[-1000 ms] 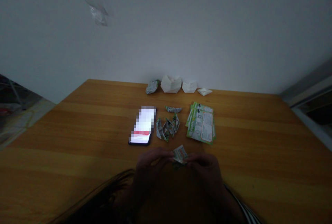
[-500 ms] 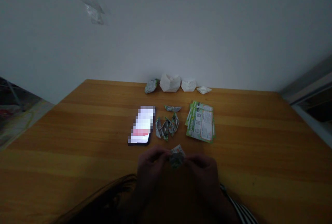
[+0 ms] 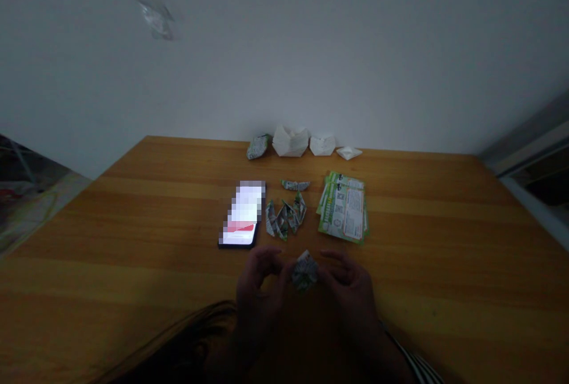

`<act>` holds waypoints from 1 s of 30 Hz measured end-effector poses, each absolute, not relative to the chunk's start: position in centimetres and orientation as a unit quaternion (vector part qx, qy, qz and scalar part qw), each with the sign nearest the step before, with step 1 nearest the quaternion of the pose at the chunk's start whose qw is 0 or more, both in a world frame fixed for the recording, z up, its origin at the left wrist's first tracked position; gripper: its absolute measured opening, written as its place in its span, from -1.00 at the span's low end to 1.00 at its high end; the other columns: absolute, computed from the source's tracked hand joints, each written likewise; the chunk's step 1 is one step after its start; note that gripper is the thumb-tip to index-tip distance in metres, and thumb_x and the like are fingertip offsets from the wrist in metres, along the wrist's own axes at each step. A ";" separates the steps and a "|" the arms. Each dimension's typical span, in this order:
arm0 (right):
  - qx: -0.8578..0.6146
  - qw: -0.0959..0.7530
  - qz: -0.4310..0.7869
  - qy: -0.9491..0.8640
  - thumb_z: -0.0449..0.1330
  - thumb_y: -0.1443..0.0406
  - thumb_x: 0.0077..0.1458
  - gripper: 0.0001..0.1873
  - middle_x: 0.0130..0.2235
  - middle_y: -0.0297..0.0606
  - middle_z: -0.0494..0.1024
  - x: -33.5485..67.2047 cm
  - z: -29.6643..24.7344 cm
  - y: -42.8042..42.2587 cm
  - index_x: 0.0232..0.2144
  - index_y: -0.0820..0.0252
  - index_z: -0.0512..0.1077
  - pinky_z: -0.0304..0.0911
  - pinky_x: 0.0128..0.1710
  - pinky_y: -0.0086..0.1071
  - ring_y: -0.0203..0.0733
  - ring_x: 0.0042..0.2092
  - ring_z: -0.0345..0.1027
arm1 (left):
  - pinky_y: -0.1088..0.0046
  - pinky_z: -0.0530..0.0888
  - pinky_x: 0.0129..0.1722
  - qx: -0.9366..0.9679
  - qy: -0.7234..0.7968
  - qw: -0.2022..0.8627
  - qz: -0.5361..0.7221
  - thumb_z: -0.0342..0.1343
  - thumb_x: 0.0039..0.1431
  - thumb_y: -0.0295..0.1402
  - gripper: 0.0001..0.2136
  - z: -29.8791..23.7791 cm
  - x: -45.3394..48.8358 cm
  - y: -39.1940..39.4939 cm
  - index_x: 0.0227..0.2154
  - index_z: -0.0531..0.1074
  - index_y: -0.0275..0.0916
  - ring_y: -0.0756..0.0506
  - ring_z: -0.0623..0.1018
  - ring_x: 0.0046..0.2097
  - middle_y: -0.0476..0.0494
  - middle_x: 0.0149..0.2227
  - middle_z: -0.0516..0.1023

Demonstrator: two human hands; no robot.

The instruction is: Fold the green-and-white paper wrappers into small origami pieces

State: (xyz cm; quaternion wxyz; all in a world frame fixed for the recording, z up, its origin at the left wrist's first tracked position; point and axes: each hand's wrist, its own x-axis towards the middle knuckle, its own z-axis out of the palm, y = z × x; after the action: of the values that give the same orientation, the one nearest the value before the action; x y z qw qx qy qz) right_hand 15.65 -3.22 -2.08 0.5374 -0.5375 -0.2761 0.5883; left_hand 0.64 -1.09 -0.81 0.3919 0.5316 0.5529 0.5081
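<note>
A small folded piece of printed paper is pinched between my left hand and my right hand, just above the wooden table near its front edge. Both hands are dark and in shadow. Beyond them lies a cluster of several finished folded paper shapes, with one more small folded piece behind it. A stack of green and white printed leaflets lies to the right of the cluster.
A lit phone lies left of the folded shapes. Against the white wall stand a folded printed piece, two white paper boxes and a flat white paper boat. Dark hair hangs at the bottom left.
The folded paper has turned in my fingers and sits slightly lower. My right fingers have spread a little. The view has shifted slightly.
</note>
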 end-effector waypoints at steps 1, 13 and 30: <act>-0.529 0.538 0.594 -0.280 0.36 0.22 -0.08 -0.60 -0.42 -0.21 0.66 15.7 -2.1 -3.2 -0.18 0.21 0.41 0.39 -0.35 -0.36 -0.13 -0.37 0.55 | 0.61 0.47 -0.44 0.530 0.555 0.387 0.510 0.21 0.03 -0.47 -0.76 -0.9 0.6 -1.0 -0.27 0.29 -0.17 0.05 0.46 -0.48 0.13 -0.52 0.40; -0.509 0.493 0.609 -0.356 0.31 0.15 -0.05 -0.75 -0.48 -0.27 0.60 15.7 -2.4 -2.6 -0.48 0.25 0.55 0.32 -0.42 -0.47 -0.25 -0.43 0.46 | 0.62 0.47 -0.43 0.558 0.539 0.403 0.485 0.19 0.02 -0.50 -0.80 -1.0 0.8 -1.6 -0.29 0.33 -0.18 0.05 0.48 -0.47 0.11 -0.51 0.42; -0.564 0.450 0.455 -0.522 0.14 0.30 0.14 -0.82 -0.33 -0.27 0.66 16.5 -2.5 -3.1 -0.33 0.08 0.58 0.39 -0.25 -0.31 -0.10 -0.29 0.54 | 0.55 0.38 -0.49 0.553 0.572 0.471 0.381 0.07 0.12 -0.33 -0.79 -0.3 0.0 0.1 -0.19 0.46 -0.22 -0.03 0.46 -0.50 0.06 -0.57 0.42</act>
State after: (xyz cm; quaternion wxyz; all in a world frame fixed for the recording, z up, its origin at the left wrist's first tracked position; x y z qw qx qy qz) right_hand 16.54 -3.13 -2.51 0.4500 -0.5639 -0.5216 0.4555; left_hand -0.03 0.09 -0.33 0.4710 0.5527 0.5721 0.3812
